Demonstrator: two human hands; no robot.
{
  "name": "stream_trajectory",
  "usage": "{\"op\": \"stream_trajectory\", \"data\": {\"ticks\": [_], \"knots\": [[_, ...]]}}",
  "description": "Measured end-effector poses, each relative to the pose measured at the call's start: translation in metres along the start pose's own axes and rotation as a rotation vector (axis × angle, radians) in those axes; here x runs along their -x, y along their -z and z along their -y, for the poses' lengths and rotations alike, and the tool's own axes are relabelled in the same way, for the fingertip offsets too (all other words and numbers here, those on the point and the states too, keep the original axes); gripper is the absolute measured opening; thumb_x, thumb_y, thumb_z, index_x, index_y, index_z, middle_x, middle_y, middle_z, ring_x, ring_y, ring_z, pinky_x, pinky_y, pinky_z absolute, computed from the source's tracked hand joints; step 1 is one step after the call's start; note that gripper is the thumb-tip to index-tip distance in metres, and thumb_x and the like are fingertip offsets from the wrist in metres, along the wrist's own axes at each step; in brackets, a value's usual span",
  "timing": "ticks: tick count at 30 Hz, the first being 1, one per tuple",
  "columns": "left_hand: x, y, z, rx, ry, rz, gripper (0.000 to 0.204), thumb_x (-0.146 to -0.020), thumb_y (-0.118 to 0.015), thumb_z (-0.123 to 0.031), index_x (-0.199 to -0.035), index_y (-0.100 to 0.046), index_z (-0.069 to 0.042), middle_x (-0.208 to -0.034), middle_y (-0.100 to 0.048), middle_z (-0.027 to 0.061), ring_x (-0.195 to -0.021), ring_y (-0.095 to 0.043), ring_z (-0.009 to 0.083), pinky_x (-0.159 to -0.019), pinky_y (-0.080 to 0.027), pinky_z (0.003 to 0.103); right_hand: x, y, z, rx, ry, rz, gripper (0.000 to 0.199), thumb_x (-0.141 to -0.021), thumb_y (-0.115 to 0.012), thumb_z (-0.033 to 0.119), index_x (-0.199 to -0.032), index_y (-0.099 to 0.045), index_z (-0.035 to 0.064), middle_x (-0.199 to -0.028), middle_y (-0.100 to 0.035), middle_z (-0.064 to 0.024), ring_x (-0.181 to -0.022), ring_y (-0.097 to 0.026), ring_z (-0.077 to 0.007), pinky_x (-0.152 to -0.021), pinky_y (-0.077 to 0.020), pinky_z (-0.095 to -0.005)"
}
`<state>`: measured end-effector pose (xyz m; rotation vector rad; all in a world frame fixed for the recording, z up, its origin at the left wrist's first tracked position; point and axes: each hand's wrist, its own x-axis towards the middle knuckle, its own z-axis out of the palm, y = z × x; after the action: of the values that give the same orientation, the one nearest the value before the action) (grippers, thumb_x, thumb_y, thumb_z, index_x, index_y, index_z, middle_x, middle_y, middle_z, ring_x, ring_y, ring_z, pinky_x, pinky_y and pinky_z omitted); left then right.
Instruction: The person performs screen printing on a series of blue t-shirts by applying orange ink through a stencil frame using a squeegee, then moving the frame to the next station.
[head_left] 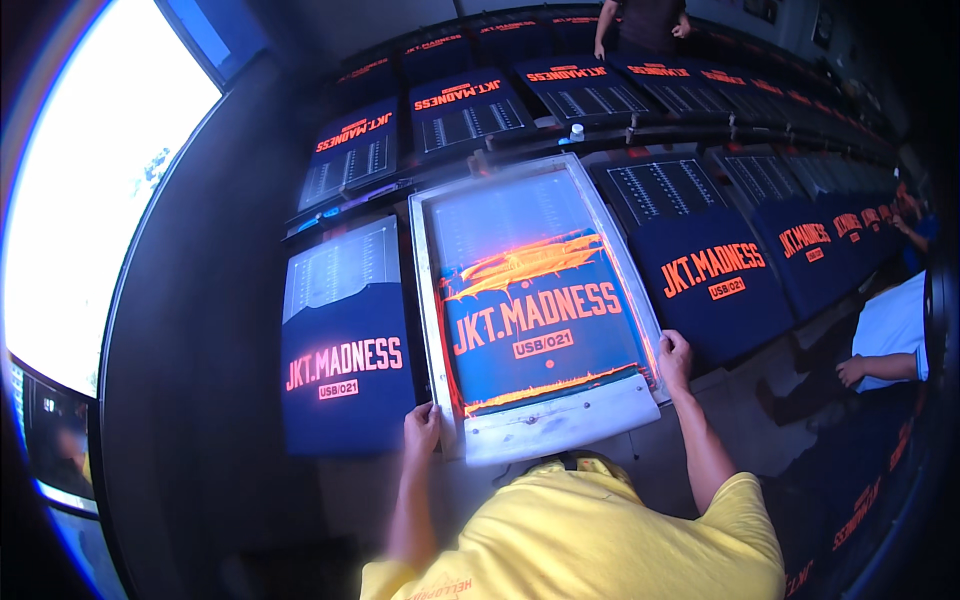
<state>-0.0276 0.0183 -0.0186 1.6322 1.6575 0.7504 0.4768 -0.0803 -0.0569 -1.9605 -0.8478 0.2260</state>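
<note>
Screen frame (430, 300) lay flat on the long print table (700, 460), metal-edged, tilted slightly so its far end leaned right. Inside the frame: blue mesh carrying an orange lettering design, with streaks of orange ink (525, 262) pooled across the upper middle and a thinner line of ink along the bottom. A wide pale squeegee (560, 420) rested across the near end of the frame, just under that lower ink line.

Left hand (421, 428) sat at the near left corner of the frame, fingers curled over the edge, closed on the frame rail. Forearm ran straight up from the lower edge of the view. Right hand (674, 360) gripped the right rail of the frame near its lower corner, fingers wrapped around the edge, thumb on top. Right forearm angled in from the lower right, elbow bent. Both arms came out of a yellow shirt (590, 530).

Just left of the frame: a navy shirt (345, 385) spread on the table, already printed in orange. Just right: another printed navy shirt (712, 285). More printed shirts lined the table and a second row beyond it. A small white bottle (576, 131) stood past the far end of the frame. Another person (645, 22) stood at the far row; a person in a white shirt (890, 335) sat low at right.
</note>
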Motion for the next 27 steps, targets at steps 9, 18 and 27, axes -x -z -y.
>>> {"op": "stream_trajectory", "data": {"ticks": [9,18,27], "knots": [[-0.008,0.03,-0.033,0.376,0.294,0.311,0.025,-0.095,-0.064,-0.021,-0.104,-0.067,0.003,-0.091,-0.069,0.006,-0.082,-0.065,0.0147,-0.078,-0.054,0.031,-0.002,0.0,0.0,-0.011,-0.038,0.009,0.021,-0.091,-0.059,0.016,-0.102,-0.067,-0.0003,-0.088,-0.07,-0.0167,-0.082,-0.069,-0.0271,-0.074,-0.0516,-0.0356],[0.004,0.019,-0.024,0.466,0.285,0.152,0.028,-0.094,-0.065,-0.025,-0.103,-0.066,0.002,-0.091,-0.066,0.0037,-0.081,-0.062,0.0119,-0.074,-0.05,0.028,-0.01,-0.006,0.001,0.097,-0.201,0.143,0.04,-0.095,-0.05,0.03,-0.087,-0.066,-0.0058,-0.078,-0.065,-0.0254,-0.076,-0.067,-0.0374,-0.068,-0.0465,-0.0443],[0.016,0.011,-0.049,0.488,0.182,-0.055,0.032,-0.093,-0.062,-0.027,-0.105,-0.065,0.003,-0.092,-0.061,0.0037,-0.089,-0.052,0.0116,-0.081,-0.04,0.029,-0.006,0.012,0.011,0.031,-0.215,0.176,0.045,-0.097,-0.049,0.031,-0.082,-0.062,-0.0095,-0.067,-0.061,-0.0165,-0.063,-0.053,-0.0204,-0.064,-0.0413,-0.0415]]}}
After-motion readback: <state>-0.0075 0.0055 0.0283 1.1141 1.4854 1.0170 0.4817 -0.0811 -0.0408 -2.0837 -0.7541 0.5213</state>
